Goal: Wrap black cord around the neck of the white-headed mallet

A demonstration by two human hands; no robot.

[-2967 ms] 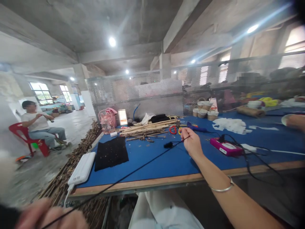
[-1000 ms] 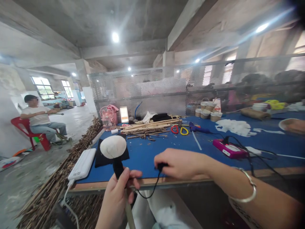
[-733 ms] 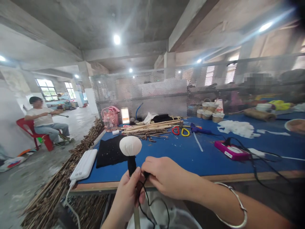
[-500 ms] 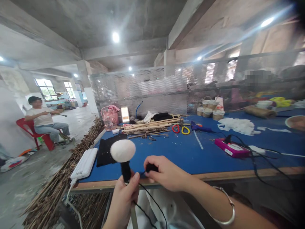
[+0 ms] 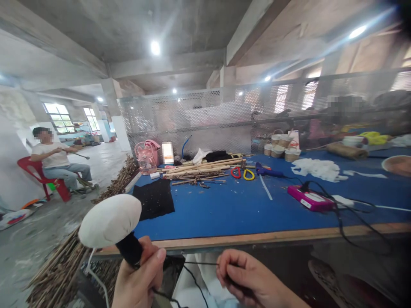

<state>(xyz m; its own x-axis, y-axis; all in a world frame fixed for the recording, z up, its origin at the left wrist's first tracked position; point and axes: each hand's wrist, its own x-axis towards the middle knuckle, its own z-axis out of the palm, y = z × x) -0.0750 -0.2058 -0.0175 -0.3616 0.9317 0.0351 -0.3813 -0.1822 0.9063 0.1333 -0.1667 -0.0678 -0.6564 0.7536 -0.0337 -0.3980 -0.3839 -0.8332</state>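
Observation:
My left hand [image 5: 138,280] is closed around the black neck of a stick topped with a round white padded head [image 5: 109,220], tilted to the left below the table edge. My right hand [image 5: 253,280] is low at the bottom, fingers pinched on a thin black thread [image 5: 201,263] that runs taut from the stick's neck to those fingers. More black thread hangs in a loop under my left hand. Both hands are in front of the blue table [image 5: 244,209], over my lap.
On the table lie a black cloth [image 5: 154,198], bamboo sticks [image 5: 201,169], red and yellow scissors [image 5: 241,173], a blue glue gun [image 5: 268,172], a pink box with cables [image 5: 310,199], white cloth scraps [image 5: 316,167], small baskets [image 5: 282,150]. Brown sticks [image 5: 69,256] are heaped at the left. A person [image 5: 54,160] sits on a red chair.
Both hands dropped below the table edge. The white-headed stick swung left and nearer the camera. My right hand drew away to the right, pulling the thread taut.

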